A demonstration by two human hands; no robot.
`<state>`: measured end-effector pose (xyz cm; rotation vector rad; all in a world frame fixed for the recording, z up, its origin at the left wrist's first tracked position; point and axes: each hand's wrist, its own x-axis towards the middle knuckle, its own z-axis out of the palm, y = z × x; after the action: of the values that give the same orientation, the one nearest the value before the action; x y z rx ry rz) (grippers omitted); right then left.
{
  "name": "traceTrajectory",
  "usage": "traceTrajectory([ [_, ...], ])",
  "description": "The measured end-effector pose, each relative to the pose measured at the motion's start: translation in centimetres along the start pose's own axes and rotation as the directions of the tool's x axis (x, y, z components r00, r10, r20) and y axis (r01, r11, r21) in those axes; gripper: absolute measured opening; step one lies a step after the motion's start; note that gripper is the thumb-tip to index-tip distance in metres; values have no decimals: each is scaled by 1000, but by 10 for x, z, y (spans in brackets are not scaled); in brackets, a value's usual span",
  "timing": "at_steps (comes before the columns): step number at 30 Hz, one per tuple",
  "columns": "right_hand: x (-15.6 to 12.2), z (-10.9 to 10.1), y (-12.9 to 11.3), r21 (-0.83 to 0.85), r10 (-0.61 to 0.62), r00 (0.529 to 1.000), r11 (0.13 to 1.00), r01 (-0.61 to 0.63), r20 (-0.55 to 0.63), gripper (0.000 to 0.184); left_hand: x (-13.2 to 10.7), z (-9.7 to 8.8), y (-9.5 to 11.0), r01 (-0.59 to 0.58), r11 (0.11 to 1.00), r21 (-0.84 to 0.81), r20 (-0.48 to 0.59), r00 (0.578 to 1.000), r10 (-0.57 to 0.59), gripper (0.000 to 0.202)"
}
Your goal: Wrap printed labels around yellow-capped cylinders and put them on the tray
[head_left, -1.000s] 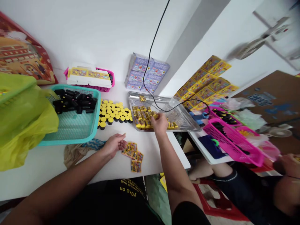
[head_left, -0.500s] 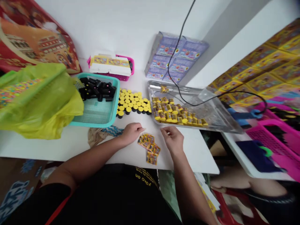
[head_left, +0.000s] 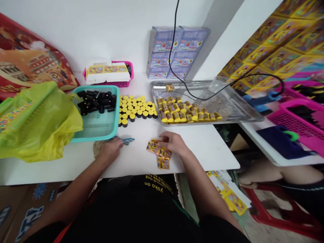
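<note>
On the white table, my left hand (head_left: 110, 150) is on a crumpled beige and blue cloth (head_left: 128, 140), just in front of the teal basket. Its curled fingers press into the fabric and are partly hidden. My right hand (head_left: 174, 142) reaches over a small loose pile of yellow printed labels (head_left: 164, 163), thumb and fingertips closed at the edge of a label in the upper part. Behind the hands stand several short black jars with yellow lids (head_left: 138, 108). A metal tray (head_left: 235, 113) holds several jars wearing yellow printed labels (head_left: 182, 116).
The teal basket (head_left: 97, 126) contains black pieces, with a yellow-green bag (head_left: 58, 125) at its left. A pink basket (head_left: 121, 82) and purple boxes (head_left: 172, 54) stand by the wall. A black cable (head_left: 186, 87) hangs over the tray. A person's leg (head_left: 275, 168) shows at right.
My left hand has moved left and down from near the labels onto the cloth. My right hand has moved left onto the label pile. The view has shifted slightly.
</note>
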<state>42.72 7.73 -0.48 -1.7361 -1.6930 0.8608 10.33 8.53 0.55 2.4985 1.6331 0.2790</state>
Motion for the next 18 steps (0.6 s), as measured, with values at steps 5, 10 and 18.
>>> traceTrajectory([
  [5, 1, 6, 2, 135, -45, 996, 989, 55, -79, 22, 8, -3, 37, -31, 990, -138, -92, 996, 19, 22],
  [10, -1, 5, -2, 322, -50, 989, 942, 93, -139, 26, 45, 9, 82, -48, 850, -524, -16, 999, 47, 31],
  [18, -6, 3, -12, 507, -64, 994, 856, 100, -88, 31, 69, 40, 95, 105, 486, -867, 91, 994, -53, 42],
])
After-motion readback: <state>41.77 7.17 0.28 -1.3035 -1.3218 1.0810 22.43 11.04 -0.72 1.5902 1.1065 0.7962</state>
